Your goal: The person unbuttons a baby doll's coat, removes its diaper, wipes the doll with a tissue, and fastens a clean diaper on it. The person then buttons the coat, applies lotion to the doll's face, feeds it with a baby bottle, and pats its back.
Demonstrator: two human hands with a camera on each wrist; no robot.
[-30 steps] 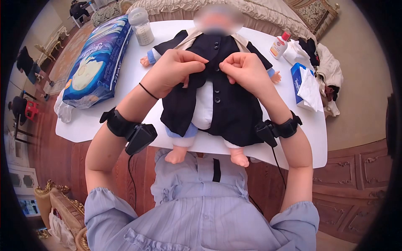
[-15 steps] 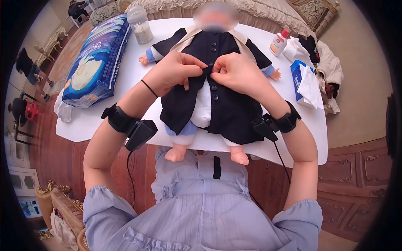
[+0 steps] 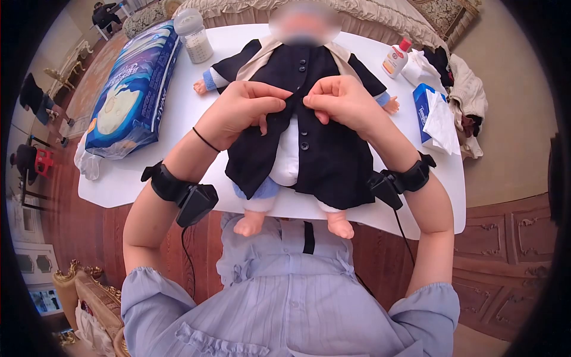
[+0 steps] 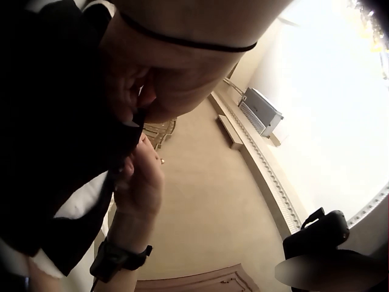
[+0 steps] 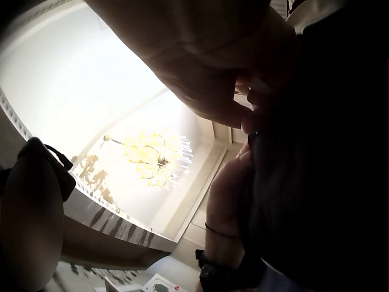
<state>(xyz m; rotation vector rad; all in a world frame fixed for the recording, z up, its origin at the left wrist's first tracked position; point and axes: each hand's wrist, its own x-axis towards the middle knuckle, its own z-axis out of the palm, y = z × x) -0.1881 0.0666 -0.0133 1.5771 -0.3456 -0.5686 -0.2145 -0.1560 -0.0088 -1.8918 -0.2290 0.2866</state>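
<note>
A doll in a black buttoned coat [image 3: 339, 157] lies on its back on a white table, feet toward the person. Between the coat's parted lower fronts shows the doll's white body [image 3: 288, 157]; a bare foot [image 3: 340, 226] sticks out below. My left hand [image 3: 247, 110] pinches one front edge of the coat between thumb and forefinger. Just across a narrow gap, my right hand [image 3: 344, 102] pinches the other front edge, along the row of buttons [image 3: 304, 140]. In the left wrist view, dark cloth runs from the left fingers [image 4: 130, 106] down toward the right hand.
On the table [image 3: 122, 184] lie a blue diaper pack [image 3: 128, 98] and a milk bottle [image 3: 195, 41] at left. A red-capped bottle [image 3: 395, 59], a tissue box [image 3: 423, 113] and a pile of clothes [image 3: 467, 89] are at right. Two people are far off at left.
Both hands came together at the middle of the coat, then drew slightly apart, the right hand shifting back to the right. The coat edges remain pinched.
</note>
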